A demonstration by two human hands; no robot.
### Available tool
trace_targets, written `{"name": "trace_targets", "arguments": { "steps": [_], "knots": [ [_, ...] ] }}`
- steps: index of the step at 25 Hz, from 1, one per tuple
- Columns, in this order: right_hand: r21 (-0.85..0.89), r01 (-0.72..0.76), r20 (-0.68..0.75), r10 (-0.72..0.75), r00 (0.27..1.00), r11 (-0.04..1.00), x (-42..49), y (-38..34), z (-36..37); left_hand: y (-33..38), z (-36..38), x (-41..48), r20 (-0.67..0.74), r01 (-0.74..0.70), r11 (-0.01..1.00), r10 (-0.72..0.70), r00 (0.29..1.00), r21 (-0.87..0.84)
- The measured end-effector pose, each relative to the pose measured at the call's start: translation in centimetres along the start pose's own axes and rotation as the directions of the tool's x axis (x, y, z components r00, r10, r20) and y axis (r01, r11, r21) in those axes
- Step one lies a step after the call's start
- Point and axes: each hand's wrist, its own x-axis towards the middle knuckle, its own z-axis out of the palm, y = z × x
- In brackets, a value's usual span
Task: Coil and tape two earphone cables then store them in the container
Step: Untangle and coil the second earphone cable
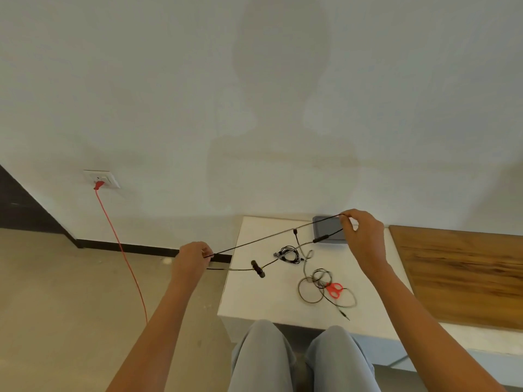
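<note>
A black earphone cable (271, 236) is stretched taut in the air between my two hands. My left hand (192, 257) pinches one end out past the table's left edge. My right hand (362, 233) pinches the other end above the grey container (329, 232) at the back of the white table (254, 295). Its lower strand sags, carrying an inline remote (320, 239) and a black earbud piece (258, 269). A small coiled black cable (288, 254) lies mid-table. A loose grey cable (311, 290) sprawls nearer me.
Red-handled scissors (334, 290) lie among the loose grey cable. A wooden board (464, 275) adjoins the table on the right. A red cord (121, 250) hangs from a wall socket (102, 179) to the floor on the left. My knees (300, 357) are below the table's front edge.
</note>
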Motion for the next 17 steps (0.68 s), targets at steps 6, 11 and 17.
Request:
{"name": "trace_targets", "arguments": {
  "steps": [6,11,17],
  "knots": [
    [0.495,-0.479,0.262,0.401,0.878,0.725,0.4,-1.7,0.4,3.0,0.7,-2.9,0.361,0.374,0.216,-0.098,0.927,-0.902],
    [0.596,-0.633,0.505,0.382,0.774,0.494,0.6,-5.0,-0.3,4.6,0.0,-3.9,0.488,0.338,0.648,0.06,0.871,-0.683],
    [0.55,-0.652,0.668,0.194,0.719,0.522,-0.8,-9.0,1.5,9.6,-0.4,-6.2,0.439,-0.098,0.756,0.474,0.763,-0.647]
  ]
}}
